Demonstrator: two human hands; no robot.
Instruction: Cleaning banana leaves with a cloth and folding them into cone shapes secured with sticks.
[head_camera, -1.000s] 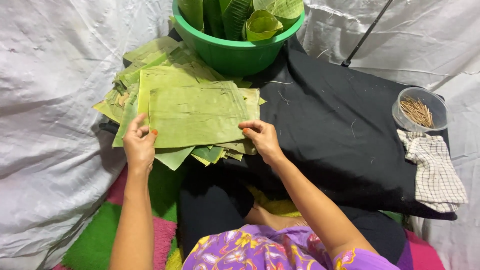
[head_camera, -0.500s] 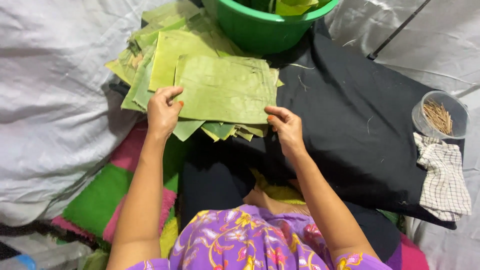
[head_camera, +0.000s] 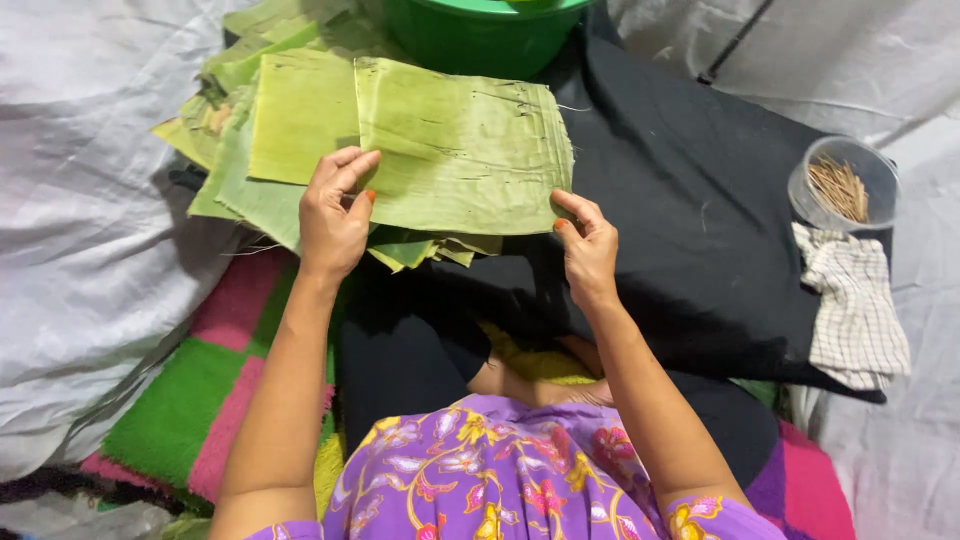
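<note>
Head view: both hands, left hand (head_camera: 335, 215) and right hand (head_camera: 588, 245), have lifted the top leaf (head_camera: 460, 145) off the pile (head_camera: 260, 150) below the basin (head_camera: 480, 35), fingers pinching its near edge.

Makeshift food-prep spot on a floor: tarp sheeting (head_camera: 90, 200), banana leaves (head_camera: 450, 150), green basin (head_camera: 480, 35).
</note>
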